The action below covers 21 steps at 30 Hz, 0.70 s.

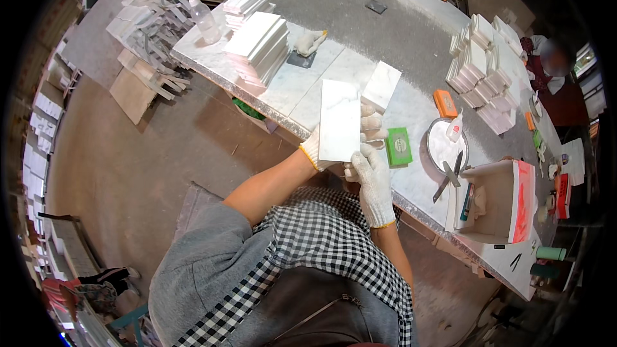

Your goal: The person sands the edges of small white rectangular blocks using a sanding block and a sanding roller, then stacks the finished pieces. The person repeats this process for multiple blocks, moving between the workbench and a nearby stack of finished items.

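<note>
A white marble tile (339, 122) with faint grey veins is held over the table's near edge. My left hand (312, 148), in a white knit glove, supports it from beneath; most of the palm is hidden, and gloved fingertips show past the tile's right edge. At the lower right corner, my right hand (373, 183), gloved the same way, is closed with its thumb and fingers on the tile's edge. A second marble tile (383, 86) lies on the table just beyond. To the right of my fingers is a green block (399, 147).
Tile stacks (260, 45) stand left on the table (308, 99), more stacks (479, 67) at right. An orange block (445, 103), a round dish (440, 144) with a small bottle and blades, and a cardboard box (498, 199) lie right. Co-workers are beyond.
</note>
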Available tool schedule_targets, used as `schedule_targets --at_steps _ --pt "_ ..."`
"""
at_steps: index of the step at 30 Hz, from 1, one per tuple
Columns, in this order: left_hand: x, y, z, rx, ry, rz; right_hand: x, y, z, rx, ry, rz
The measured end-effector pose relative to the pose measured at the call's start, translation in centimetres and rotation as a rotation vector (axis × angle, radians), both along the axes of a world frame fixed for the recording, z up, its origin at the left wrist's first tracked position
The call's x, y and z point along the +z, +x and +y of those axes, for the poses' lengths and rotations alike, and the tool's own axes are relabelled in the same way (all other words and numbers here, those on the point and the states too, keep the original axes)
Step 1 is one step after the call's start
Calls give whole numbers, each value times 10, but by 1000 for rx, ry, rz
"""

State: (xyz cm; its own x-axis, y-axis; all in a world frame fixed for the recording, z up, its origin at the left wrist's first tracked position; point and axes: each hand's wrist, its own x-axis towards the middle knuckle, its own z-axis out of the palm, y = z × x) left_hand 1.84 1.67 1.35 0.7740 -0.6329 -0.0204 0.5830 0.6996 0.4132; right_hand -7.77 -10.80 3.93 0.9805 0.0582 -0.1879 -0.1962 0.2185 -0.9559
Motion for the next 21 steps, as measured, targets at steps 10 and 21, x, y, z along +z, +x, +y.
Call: schedule_targets --at_steps 10,21 --pt "0 -5 2 70 533 -101 -38 -3 1 -27 271 105" --pt "23 -28 -14 108 650 -187 -42 -7 -13 95 1218 369"
